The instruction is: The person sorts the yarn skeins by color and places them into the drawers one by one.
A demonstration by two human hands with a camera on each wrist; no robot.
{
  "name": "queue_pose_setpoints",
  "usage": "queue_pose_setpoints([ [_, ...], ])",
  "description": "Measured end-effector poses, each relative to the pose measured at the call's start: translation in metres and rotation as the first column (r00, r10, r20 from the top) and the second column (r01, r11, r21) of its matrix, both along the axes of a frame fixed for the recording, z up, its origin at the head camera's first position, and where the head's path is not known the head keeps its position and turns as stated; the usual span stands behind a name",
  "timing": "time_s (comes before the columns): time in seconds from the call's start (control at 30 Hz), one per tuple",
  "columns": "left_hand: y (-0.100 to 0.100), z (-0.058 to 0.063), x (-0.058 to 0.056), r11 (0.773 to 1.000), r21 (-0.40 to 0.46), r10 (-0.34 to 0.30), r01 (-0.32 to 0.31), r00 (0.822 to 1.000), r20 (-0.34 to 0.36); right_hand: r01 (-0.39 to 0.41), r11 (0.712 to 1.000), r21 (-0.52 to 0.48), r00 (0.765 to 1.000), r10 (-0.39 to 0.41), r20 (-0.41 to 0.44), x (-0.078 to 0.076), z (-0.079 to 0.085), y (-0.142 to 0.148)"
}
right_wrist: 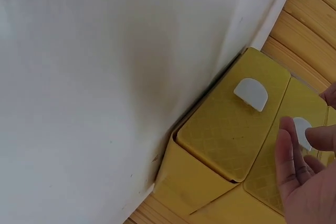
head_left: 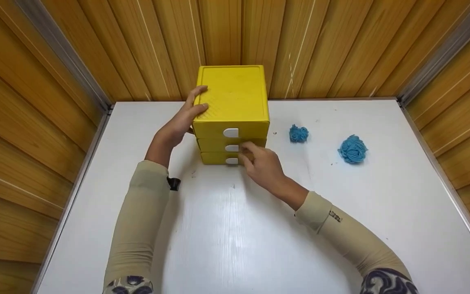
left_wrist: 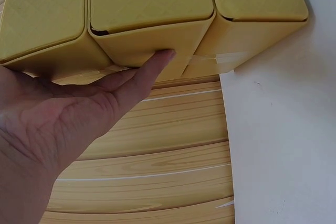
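Note:
A yellow drawer box [head_left: 235,94] with three stacked drawers stands on the white table, all its fronts closed. Each front carries a white tab handle, the top one [head_left: 231,132] in plain sight. My left hand [head_left: 180,120] rests against the box's left side, two fingertips over the top edge. In the left wrist view, a straight finger [left_wrist: 149,72] lies along the box wall. At the front, my right hand [head_left: 265,165] pinches the middle drawer's handle [right_wrist: 303,132] between thumb and fingers. The bottom drawer's handle [right_wrist: 252,94] is untouched beside it.
Right of the box lie a small blue yarn-like bundle [head_left: 298,134] and a larger one [head_left: 353,149]. Wood-patterned panels [head_left: 222,32] close off the back and both sides of the white table [head_left: 227,237].

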State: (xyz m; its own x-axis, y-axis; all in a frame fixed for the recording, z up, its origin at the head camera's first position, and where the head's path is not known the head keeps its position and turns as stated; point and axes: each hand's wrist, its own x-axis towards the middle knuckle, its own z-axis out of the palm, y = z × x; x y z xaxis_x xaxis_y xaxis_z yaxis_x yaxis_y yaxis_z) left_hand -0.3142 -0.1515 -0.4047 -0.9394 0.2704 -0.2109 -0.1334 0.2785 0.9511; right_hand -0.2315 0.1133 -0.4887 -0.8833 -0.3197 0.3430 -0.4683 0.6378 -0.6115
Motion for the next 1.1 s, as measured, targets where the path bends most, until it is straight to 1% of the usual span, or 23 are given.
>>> queue_pose_setpoints([
  [0.23, 0.000, 0.002, 0.001, 1.000, -0.013, 0.002, -0.002, 1.000, 0.004, 0.017, 0.999, 0.038, 0.997, -0.019, 0.072, -0.001, -0.007, 0.005],
  [0.5, 0.001, 0.003, 0.000, 1.000, -0.001, 0.004, -0.004, 1.000, 0.013, 0.006, 1.000, 0.023, 0.987, -0.010, 0.161, -0.005, -0.014, 0.003],
  [0.7, 0.001, 0.001, 0.000, 1.000, -0.006, 0.003, -0.003, 1.000, 0.015, 0.003, 1.000, 0.000, 0.973, -0.003, 0.229, -0.008, -0.021, -0.001],
  [0.93, 0.002, 0.001, -0.002, 1.000, -0.015, 0.007, -0.006, 1.000, 0.022, -0.024, 0.999, -0.022, 0.966, 0.029, 0.257, -0.011, -0.026, -0.007],
  [1.1, 0.002, 0.001, -0.002, 1.000, -0.014, 0.007, -0.007, 1.000, 0.015, -0.011, 1.000, -0.026, 0.964, 0.018, 0.266, -0.013, -0.027, -0.009],
])
